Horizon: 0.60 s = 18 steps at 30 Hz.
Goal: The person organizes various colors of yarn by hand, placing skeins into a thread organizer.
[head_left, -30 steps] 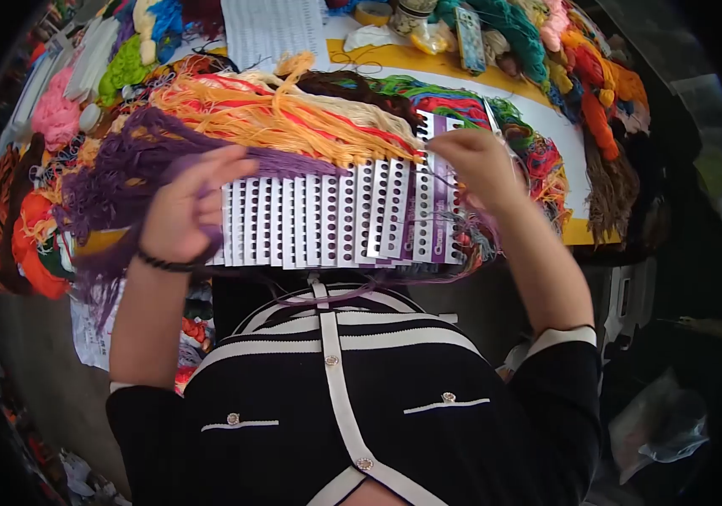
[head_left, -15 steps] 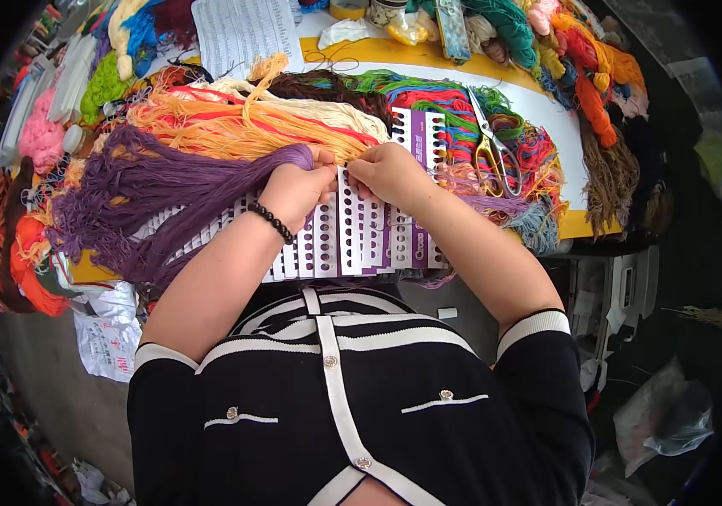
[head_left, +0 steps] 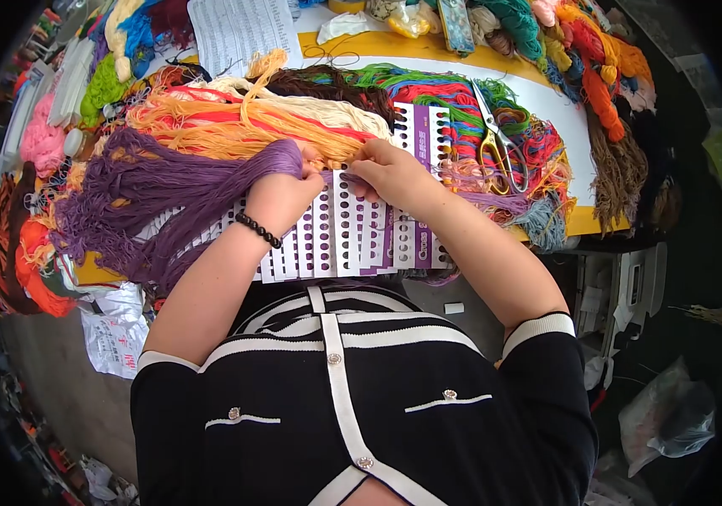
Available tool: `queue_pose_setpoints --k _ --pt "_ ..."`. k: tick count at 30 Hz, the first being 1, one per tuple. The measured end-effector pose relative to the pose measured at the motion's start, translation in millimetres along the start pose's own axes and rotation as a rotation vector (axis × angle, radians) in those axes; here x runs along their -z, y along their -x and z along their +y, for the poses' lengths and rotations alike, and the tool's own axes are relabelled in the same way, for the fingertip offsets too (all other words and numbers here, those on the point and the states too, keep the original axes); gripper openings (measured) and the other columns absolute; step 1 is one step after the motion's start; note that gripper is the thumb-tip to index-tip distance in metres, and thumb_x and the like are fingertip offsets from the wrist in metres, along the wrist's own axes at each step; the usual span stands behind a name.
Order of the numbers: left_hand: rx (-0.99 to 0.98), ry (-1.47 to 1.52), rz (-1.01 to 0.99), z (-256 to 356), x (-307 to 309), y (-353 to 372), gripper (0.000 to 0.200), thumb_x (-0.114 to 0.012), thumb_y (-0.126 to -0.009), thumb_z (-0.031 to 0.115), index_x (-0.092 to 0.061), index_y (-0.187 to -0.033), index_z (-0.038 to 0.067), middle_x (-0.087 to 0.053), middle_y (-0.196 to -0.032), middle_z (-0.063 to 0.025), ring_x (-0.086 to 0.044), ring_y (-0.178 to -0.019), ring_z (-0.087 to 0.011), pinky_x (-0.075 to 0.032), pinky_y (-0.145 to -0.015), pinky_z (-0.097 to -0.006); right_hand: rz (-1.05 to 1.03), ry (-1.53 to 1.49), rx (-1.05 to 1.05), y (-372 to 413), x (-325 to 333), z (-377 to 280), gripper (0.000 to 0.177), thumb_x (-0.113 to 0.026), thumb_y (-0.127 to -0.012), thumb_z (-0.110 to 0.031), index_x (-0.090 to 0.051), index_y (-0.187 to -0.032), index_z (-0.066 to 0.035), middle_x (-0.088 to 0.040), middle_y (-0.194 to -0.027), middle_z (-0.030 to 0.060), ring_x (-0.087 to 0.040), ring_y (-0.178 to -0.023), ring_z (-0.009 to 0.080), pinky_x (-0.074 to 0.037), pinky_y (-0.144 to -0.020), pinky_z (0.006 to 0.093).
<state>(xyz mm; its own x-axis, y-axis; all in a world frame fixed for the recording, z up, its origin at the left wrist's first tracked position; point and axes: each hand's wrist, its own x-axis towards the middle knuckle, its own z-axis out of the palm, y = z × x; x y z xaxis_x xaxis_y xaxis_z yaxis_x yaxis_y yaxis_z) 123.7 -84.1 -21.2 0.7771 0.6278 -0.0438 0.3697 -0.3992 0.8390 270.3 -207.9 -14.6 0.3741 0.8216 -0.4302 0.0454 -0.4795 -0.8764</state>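
My left hand [head_left: 283, 196], with a black bead bracelet on the wrist, is closed around a thick hank of purple embroidery thread [head_left: 154, 190]. The loose ends of the hank fan out to the left. Close beside it, my right hand [head_left: 395, 175] pinches at the top of a white thread card [head_left: 344, 228] with a row of round holes down it. A bit of purple thread shows at these fingertips; the exact grip is partly hidden. More hole-punched cards [head_left: 292, 253] lie overlapped under both hands, and a purple-printed card [head_left: 422, 139] sits to their right.
Orange thread [head_left: 209, 122] and multicoloured thread [head_left: 454, 93] lie behind my hands. Scissors [head_left: 496, 152] with gold and silver handles rest on the right. A printed sheet [head_left: 245, 38] is at the back. A plastic bag [head_left: 665, 417] lies low on the right.
My left hand has shifted slightly left and down with the purple hank, widening the gap between my hands. My right hand stays at the card's top. The view has moved slightly.
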Motion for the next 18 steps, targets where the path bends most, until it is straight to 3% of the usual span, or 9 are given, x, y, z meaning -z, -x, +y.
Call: queue_pose_setpoints --k 4,5,7,8,10,13,15,18 --pt "0.033 -0.059 -0.064 6 3 -1 0.023 -0.063 -0.075 0.004 -0.055 -0.097 0.001 -0.064 -0.075 -0.0076 -0.062 -0.067 -0.0152 -0.048 -0.061 -0.0269 0.043 0.083 0.031 0 -4 2 0.021 -0.051 -0.082 -0.019 -0.055 -0.092 -0.002 -0.064 -0.067 0.0072 -0.060 -0.060 0.0159 -0.047 -0.060 0.0300" --pt "0.031 -0.061 -0.066 9 4 0 0.023 -0.063 -0.075 0.004 -0.055 -0.097 0.001 -0.064 -0.075 -0.0076 -0.062 -0.067 -0.0152 -0.048 -0.061 -0.0269 0.045 0.130 0.061 1 -3 3 0.017 -0.051 -0.085 -0.017 -0.055 -0.093 -0.002 -0.062 -0.070 0.0055 -0.058 -0.060 0.0122 -0.046 -0.056 0.0262" --pt "0.280 0.909 -0.133 18 9 2 0.023 -0.063 -0.080 0.004 -0.053 -0.101 0.002 -0.064 -0.085 -0.0064 -0.062 -0.073 -0.0131 -0.048 -0.066 -0.0224 0.054 0.171 0.089 1 -3 5 0.013 -0.050 -0.087 -0.014 -0.054 -0.094 -0.003 -0.061 -0.072 0.0037 -0.056 -0.061 0.0085 -0.045 -0.053 0.0225" --pt "0.278 0.906 -0.139 25 11 4 0.023 -0.063 -0.080 0.004 -0.053 -0.101 0.002 -0.064 -0.085 -0.0064 -0.062 -0.073 -0.0131 -0.048 -0.066 -0.0224 0.069 0.139 0.100 1 -4 5 0.013 -0.049 -0.087 -0.013 -0.053 -0.094 -0.003 -0.060 -0.071 0.0036 -0.055 -0.061 0.0085 -0.045 -0.053 0.0226" --pt "0.351 1.211 -0.094 39 11 9 0.023 -0.062 -0.083 0.004 -0.051 -0.103 0.004 -0.063 -0.093 -0.0057 -0.061 -0.078 -0.0117 -0.046 -0.066 -0.0193 0.089 0.106 0.114 1 -5 6 0.013 -0.048 -0.087 -0.012 -0.053 -0.094 -0.002 -0.060 -0.070 0.0035 -0.055 -0.061 0.0085 -0.045 -0.053 0.0226" --pt "0.348 1.134 -0.140 34 11 6 0.026 -0.058 -0.085 0.003 -0.050 -0.110 0.001 -0.063 -0.099 -0.0086 -0.061 -0.078 -0.0113 -0.046 -0.065 -0.0190 0.112 0.031 0.095 5 -7 2 0.011 -0.045 -0.087 -0.009 -0.053 -0.092 -0.003 -0.059 -0.069 0.0039 -0.054 -0.058 0.0085 -0.043 -0.051 0.0219" --pt "0.267 0.950 -0.224 24 5 4 0.035 -0.050 -0.089 0.002 -0.046 -0.123 -0.002 -0.062 -0.107 -0.0106 -0.060 -0.076 -0.0113 -0.047 -0.068 -0.0197 0.044 -0.394 -0.025 13 -6 -10 0.009 -0.044 -0.087 -0.008 -0.053 -0.089 -0.004 -0.058 -0.067 0.0037 -0.053 -0.055 0.0088 -0.039 -0.048 0.0210" --pt "0.201 0.756 -0.238 31 -8 7 0.040 -0.048 -0.089 0.005 -0.042 -0.128 -0.003 -0.062 -0.108 -0.0116 -0.059 -0.074 -0.0118 -0.047 -0.067 -0.0209 0.021 -0.585 -0.059 14 1 -10 0.008 -0.045 -0.086 -0.007 -0.053 -0.087 -0.005 -0.056 -0.065 0.0036 -0.053 -0.055 0.0089 -0.037 -0.047 0.0202"
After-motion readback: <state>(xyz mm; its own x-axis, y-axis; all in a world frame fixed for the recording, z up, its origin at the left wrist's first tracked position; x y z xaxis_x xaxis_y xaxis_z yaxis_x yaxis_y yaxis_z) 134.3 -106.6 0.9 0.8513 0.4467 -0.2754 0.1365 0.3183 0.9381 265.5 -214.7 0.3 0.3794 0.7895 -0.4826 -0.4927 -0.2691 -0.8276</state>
